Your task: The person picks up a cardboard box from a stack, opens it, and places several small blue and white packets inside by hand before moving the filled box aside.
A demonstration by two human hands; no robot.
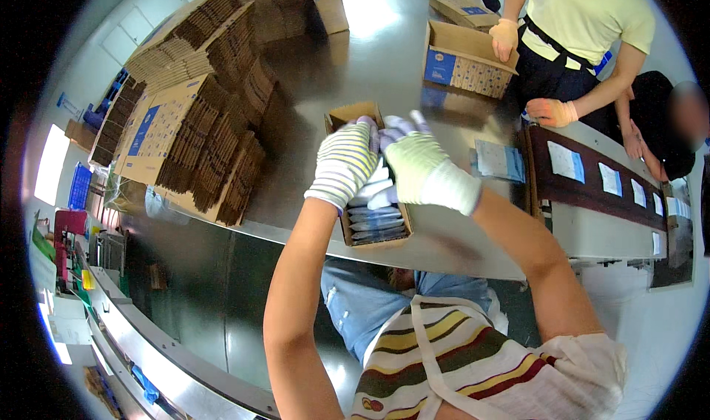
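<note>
Two gloved hands over one packed carton

Watching from afar through the head view. The open carton point(350, 114) sits on the steel table point(452, 229), close to the table's near edge, its length running away from the wearer. Flat packets point(376, 226) stand on edge in its near end, closely ranked; paler ones show between the hands.

Left hand point(344, 160): striped knit glove, fingers bent in over the carton's left side. Right hand point(423, 161): similar glove, over the right side, fingers partly spread. I cannot tell whether either is closed on a packet; the undersides are hidden.

Handling, my judgement: packets light, thin and soft, probably slick-skinned and apt to slip under knit gloves. Not very fragile, though a hard pinch could crease them. I'd take one across both flat faces, near the upper edge. Carton board looks fairly stiff, but the long walls might bow; I'd brace at the corners.

Nearby: loose packets point(500, 160) on the table at right, beside a dark conveyor belt point(555, 187) bearing spaced packets. Tall stack of flattened cartons point(200, 124) at left.
</note>
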